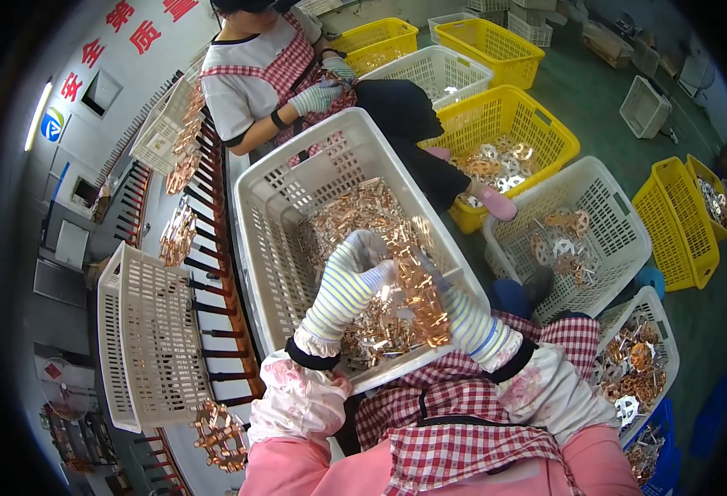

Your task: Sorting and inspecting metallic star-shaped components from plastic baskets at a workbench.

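Observation:
Both my hands wear striped knit gloves and are over a large white crate [258, 240]. My left hand [345, 285] has its fingers curled and its thumb pressed in at the left edge of a bundle of copper-coloured metal pieces [420, 302]. From the right, my right hand [469, 321] is closed on the same bundle, its fingertips partly hidden behind it. The bundle is long and upright-tilted, made of many thin shiny parts. Below it, small loose copper and silver metal bits [355, 211] cover the crate's bottom.
Across the crate sits a co-worker [252, 83] in gloves and a checked apron. On the left, a rack of dark-handled rods [223, 310] carries hanging copper parts [179, 231], beside a white basket [153, 339]. Yellow crates [545, 124] and white crates [620, 215] of metal parts stand right.

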The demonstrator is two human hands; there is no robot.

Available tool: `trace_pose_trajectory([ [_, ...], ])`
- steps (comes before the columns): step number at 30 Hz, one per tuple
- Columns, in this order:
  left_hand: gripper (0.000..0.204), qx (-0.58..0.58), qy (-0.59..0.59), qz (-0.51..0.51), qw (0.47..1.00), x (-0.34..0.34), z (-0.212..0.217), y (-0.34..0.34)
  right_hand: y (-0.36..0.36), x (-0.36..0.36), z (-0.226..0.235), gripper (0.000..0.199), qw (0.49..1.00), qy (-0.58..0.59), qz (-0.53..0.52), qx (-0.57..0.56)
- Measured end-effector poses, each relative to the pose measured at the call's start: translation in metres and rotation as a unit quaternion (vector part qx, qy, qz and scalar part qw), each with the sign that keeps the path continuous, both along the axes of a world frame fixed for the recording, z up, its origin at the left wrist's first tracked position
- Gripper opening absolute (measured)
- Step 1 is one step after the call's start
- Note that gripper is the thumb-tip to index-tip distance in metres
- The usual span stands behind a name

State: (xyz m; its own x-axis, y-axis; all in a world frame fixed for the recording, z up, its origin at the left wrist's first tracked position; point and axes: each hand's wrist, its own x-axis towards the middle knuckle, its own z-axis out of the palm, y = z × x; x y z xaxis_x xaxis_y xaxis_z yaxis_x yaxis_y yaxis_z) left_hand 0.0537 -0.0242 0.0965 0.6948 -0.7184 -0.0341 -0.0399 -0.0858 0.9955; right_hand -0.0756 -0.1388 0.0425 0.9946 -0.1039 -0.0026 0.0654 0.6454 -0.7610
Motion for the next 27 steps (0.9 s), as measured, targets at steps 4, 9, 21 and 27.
trace_pose_trajectory([
  [4,0.011,0.014,-0.004,-0.022,1.0,-0.002,-0.002,-0.002,-0.003,0.002,0.001,0.047,0.976,0.011,0.03,0.217],
  [9,0.023,0.046,-0.115,0.026,0.992,-0.004,-0.012,-0.007,0.001,0.003,0.001,0.051,0.992,0.049,-0.052,0.103],
  [21,0.032,-0.085,-0.06,0.035,0.994,-0.006,0.001,-0.001,-0.002,0.003,0.025,0.051,0.983,0.185,-0.011,-0.004],
  [27,0.02,-0.085,0.104,-0.04,0.99,0.001,0.008,0.005,0.002,0.006,0.027,0.05,0.995,0.05,-0.033,-0.076],
])
